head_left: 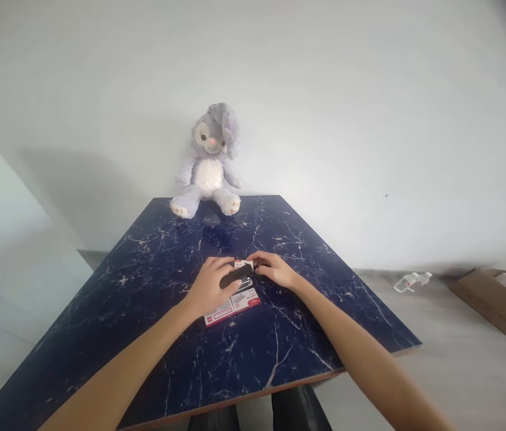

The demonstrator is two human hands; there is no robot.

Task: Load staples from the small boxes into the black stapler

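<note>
A black stapler (236, 276) is in my left hand (208, 286), whose fingers and thumb are wrapped round its near part. At its far right end, my right hand (276, 270) has its thumb and fingers curled in against the stapler's tip; what lies between those fingertips is partly hidden. Under and beside the stapler lies a flat white and red printed box (244, 300) on the table, with its upper part partly covered by the left hand and stapler.
The dark blue marble-patterned table (280, 359) extends to the wall. A grey plush rabbit (209, 176) sits at its back edge. On the floor to the right are clear plastic bottles (408, 282) and an open cardboard box (488, 299).
</note>
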